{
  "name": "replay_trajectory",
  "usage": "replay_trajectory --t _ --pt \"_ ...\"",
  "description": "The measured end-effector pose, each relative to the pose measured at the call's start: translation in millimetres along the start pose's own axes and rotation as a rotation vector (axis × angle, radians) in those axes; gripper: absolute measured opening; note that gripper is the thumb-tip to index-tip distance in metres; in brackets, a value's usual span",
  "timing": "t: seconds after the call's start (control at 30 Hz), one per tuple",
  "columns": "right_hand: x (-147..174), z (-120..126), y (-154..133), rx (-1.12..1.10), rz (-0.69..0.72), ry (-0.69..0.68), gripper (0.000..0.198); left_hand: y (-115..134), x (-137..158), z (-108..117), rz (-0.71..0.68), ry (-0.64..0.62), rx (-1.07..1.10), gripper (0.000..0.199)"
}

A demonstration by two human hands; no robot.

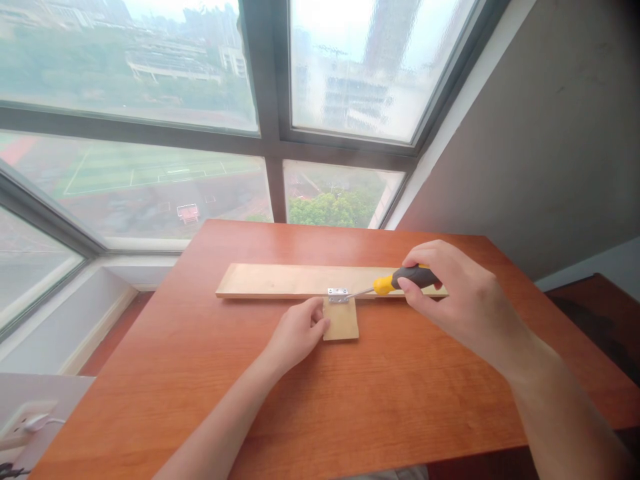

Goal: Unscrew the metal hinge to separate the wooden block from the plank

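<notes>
- The left hand [299, 331] lies just left of the hinge [338, 295], fingers curled together and pressed against the left edge of the small wood block [341, 320], seemingly to keep it from sliding on the bench [200, 360].
- The hinge, a small silver plate, bridges the seam where the block butts against the long plank [280, 280] behind it.
- The screwdriver [387, 285], right of the hinge, lies nearly flat, its tip at the plate; yellow collar, black grip.
- The right hand [450, 293] is wrapped tightly round that grip, likely for turning force.
</notes>
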State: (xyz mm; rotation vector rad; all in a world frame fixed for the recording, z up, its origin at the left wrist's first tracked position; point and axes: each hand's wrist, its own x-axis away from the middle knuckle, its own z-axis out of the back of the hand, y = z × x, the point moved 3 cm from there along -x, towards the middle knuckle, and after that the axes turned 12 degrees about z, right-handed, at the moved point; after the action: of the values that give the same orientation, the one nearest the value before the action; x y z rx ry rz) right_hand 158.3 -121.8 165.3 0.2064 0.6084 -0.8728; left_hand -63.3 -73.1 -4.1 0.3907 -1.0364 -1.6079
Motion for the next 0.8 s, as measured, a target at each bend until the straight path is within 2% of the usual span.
replay_trajectory --t 0.3,0.47,0.8 --pt "2 -3 0 0.012 -0.011 -0.015 0.011 -1 0 -1 -0.003 -0.004 0.003 0.007" --pt "5 -4 -4 0.015 -0.039 -0.066 0.012 2 1 1 -0.004 0.002 -0.006 0.007" --pt "10 -3 -16 0.079 0.083 -0.070 0.014 2 1 1 0.000 0.001 -0.004 0.011"
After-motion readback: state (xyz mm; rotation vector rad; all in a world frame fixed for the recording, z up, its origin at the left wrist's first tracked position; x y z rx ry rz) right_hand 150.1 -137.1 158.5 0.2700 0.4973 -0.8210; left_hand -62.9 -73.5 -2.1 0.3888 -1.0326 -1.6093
